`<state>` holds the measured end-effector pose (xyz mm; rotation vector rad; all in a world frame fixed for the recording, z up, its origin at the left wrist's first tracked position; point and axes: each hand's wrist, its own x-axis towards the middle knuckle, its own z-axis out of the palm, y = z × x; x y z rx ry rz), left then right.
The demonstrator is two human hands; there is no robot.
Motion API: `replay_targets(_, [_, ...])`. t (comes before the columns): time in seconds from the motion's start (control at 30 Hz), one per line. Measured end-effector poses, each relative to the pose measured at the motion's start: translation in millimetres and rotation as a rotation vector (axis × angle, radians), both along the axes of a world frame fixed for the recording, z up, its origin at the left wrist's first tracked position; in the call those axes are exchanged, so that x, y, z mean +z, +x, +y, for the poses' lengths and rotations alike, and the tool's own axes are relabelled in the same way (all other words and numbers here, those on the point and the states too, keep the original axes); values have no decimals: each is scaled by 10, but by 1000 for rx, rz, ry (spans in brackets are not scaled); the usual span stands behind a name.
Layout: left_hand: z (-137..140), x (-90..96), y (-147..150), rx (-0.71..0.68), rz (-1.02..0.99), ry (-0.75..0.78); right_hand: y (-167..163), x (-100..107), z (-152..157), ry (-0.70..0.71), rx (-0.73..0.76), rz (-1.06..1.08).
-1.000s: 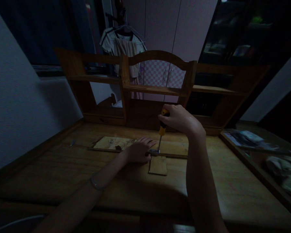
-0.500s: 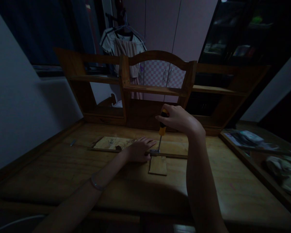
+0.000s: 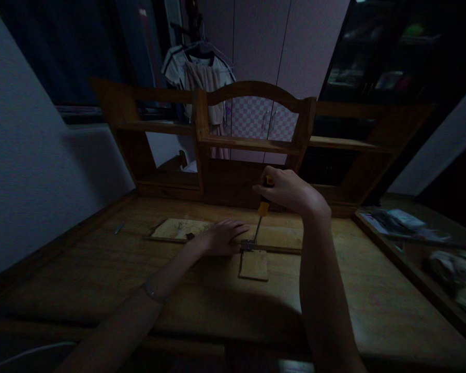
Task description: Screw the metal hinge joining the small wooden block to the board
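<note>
My right hand [image 3: 289,189] is closed around the yellow and black handle of a screwdriver [image 3: 263,207]. Its thin shaft slants down, and the tip meets a small metal hinge [image 3: 248,244] at the front edge of a long wooden board [image 3: 279,237]. Left of the hinge, my left hand [image 3: 225,237] lies across the board with its fingers stretched out; the thumb is hard to make out. A small square wooden piece [image 3: 254,265] lies just in front of the hinge. Dim light hides the screw under the tip.
The wooden desktop [image 3: 140,274] carries a small metallic item [image 3: 118,228] on the left. A wooden shelf unit [image 3: 252,145] rises along the back edge. On the right, a side surface holds papers and plastic [image 3: 406,220] and a bundle of cloth [image 3: 456,274].
My right hand and the screwdriver handle have shifted very slightly right, and the shaft leans a bit more. My left hand stays on the board. The picture is slightly darker.
</note>
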<state>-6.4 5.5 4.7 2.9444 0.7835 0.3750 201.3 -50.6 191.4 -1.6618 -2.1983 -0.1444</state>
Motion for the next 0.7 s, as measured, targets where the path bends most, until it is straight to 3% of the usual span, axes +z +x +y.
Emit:
replay_targets(0.23, [18,7,-47,-15,-40,-40,61,32,-8,-32,34,24])
replay_targets(0.47, [-2,-40,11,-1,-62,24,0,4,9,-26,-25,0])
replay_targets(0.7, [-83,7,78,-55,-224,80,-16,23,-39,-20,68,34])
